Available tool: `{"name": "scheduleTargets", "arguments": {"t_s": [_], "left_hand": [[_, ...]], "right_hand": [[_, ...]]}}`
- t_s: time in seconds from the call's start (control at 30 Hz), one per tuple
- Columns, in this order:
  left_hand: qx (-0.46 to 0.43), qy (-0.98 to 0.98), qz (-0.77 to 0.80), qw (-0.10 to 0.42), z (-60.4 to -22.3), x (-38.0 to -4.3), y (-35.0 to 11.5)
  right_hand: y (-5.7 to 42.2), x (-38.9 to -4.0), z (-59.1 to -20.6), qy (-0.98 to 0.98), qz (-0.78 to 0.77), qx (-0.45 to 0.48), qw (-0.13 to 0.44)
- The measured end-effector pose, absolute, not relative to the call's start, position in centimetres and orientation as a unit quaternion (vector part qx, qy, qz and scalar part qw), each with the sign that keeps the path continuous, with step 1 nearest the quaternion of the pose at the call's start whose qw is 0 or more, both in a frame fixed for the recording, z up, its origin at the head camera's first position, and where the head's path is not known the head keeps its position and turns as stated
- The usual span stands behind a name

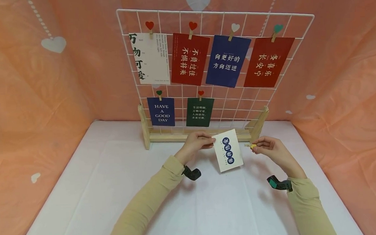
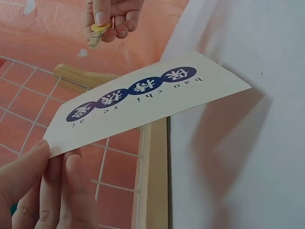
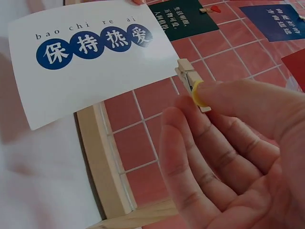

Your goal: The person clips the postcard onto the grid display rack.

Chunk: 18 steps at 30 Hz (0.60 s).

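Observation:
A white card [image 1: 229,151] with blue circles and white characters hangs in the air before the grid rack's base. My left hand [image 1: 198,142] pinches one corner of it between thumb and fingers, as the left wrist view shows up close. To the card's right, my right hand [image 1: 269,149] pinches a small wooden clothespin [image 3: 189,78] with a yellow decoration between thumb and forefinger. The clothespin's wooden tip points toward the card; in the head view a gap lies between them. Behind both hands stands a white wire grid [image 1: 228,110].
Wooden feet [image 1: 144,128] and a wooden bar hold the grid up on the white table [image 1: 84,192]. Several cards hang there from heart clothespins, among them a blue card [image 1: 161,111] and a green card [image 1: 200,112] in the lower row. Orange cloth [image 1: 23,103] surrounds the table.

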<state>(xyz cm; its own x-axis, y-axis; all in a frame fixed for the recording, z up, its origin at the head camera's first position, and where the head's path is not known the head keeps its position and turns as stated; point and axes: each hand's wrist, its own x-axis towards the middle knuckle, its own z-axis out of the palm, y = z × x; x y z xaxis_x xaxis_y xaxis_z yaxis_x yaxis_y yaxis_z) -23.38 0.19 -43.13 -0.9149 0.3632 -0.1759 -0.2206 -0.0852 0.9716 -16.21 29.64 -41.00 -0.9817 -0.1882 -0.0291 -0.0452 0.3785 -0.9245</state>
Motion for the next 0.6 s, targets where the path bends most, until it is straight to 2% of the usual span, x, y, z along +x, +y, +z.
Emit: {"name": "scheduleTargets", "arguments": {"t_s": [0.6], "left_hand": [[0.078,0.668,0.725,0.15,-40.8,-24.3,0.0]], "right_hand": [[29.5,-17.5,-38.4,0.835,-0.541,-0.085,0.045]]}}
